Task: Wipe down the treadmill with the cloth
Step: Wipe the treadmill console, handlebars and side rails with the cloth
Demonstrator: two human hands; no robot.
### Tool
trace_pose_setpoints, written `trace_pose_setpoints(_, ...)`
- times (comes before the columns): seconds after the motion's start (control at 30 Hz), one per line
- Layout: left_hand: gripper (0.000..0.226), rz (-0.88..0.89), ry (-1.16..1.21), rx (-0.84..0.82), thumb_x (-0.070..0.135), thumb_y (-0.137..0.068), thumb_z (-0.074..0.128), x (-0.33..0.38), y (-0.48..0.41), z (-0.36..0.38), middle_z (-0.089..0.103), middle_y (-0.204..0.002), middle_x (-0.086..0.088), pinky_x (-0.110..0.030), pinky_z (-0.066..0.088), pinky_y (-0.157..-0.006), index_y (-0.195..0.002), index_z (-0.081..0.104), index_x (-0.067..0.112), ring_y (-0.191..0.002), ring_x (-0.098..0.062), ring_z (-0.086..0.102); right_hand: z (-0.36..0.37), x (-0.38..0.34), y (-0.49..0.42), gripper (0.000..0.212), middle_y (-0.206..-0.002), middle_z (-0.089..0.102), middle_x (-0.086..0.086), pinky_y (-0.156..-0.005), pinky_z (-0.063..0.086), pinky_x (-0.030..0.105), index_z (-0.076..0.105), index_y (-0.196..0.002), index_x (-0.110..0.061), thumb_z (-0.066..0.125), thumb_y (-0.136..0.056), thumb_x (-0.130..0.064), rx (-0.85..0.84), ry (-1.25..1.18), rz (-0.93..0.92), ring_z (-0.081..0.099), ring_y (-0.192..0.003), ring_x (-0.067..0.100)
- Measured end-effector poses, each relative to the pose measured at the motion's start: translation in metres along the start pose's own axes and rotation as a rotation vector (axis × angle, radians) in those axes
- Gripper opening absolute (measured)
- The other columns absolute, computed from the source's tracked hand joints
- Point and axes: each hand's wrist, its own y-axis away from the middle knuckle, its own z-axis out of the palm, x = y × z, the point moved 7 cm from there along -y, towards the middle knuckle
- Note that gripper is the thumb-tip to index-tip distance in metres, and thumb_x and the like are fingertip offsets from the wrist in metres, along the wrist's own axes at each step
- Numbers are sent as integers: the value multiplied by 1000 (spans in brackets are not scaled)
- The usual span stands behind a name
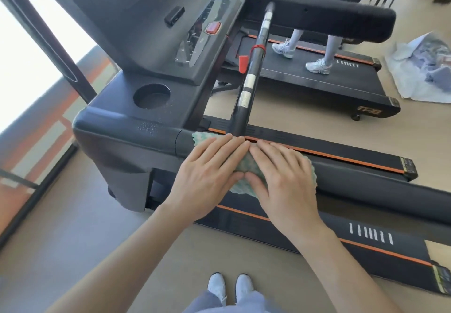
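A dark grey treadmill (136, 139) stands in front of me, seen from its side. A green and white cloth (253, 166) lies draped over its near handrail, just right of the console housing. My left hand (207, 173) presses flat on the cloth's left part, fingers straight and together. Beside it, my right hand (280, 178) lies flat on the right part with its thumb tucked under the cloth's near edge. The two index fingers almost touch. Most of the cloth is hidden under my hands.
A black crossbar (251, 73) with a red safety clip runs from the console toward my hands. The console has a cup holder (151, 95) and a red button (212, 27). Another person's legs (314, 51) stand on a second treadmill behind. Crumpled cloths (427, 63) lie on the floor at right.
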Motion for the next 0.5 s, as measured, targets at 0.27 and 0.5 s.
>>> trace_pose_setpoints(0.27, 51, -86, -108, 18, 41, -109, 47, -55, 30, -9, 50, -155, -1, -44, 39, -116, -151, 49, 13, -146, -21, 43, 24, -44, -31, 51, -140, 61, 3, -107, 42, 46, 59, -138, -23, 58, -93, -45, -32, 9, -68, 57, -125, 28)
trace_pose_setpoints(0.5, 51, -94, -93, 42, 46, -108, 47, -115, 52, -23, 52, -152, -1, -43, 39, -116, -149, 52, 16, -145, -22, 45, 46, -94, -58, 53, -137, 62, 2, -105, 43, 45, 58, -138, -24, 62, -91, -48, -48, 21, -67, 59, -123, 25)
